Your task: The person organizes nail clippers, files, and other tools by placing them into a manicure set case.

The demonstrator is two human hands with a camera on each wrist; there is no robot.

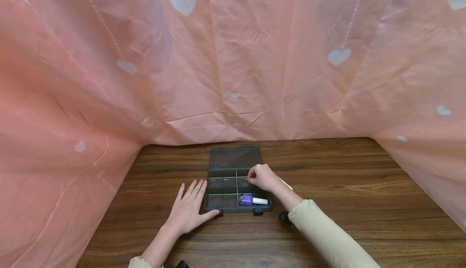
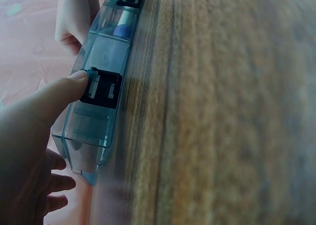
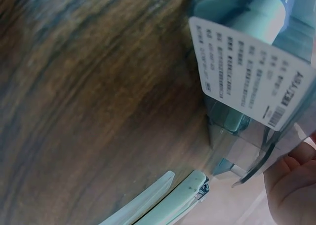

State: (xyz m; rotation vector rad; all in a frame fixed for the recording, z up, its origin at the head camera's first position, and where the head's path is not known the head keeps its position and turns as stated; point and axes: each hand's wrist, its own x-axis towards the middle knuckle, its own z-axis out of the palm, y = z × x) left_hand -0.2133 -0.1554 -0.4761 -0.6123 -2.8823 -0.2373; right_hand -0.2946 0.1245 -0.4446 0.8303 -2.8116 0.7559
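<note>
left hand [image 1: 189, 212], fingers spread, seemingly steadies the box [image 1: 228, 186] by its left edge; right hand [image 1: 263, 177], fingers curled, hold unclear, likely needs it still next.

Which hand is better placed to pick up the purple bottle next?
Probably the right hand: it's nearer the purple bottle, while the left hand has its thumb on a box latch.

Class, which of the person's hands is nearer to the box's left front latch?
Left. The left hand is spread beside the box, its thumb touching that latch; the right hand is farther off, over the box's right side.
</note>
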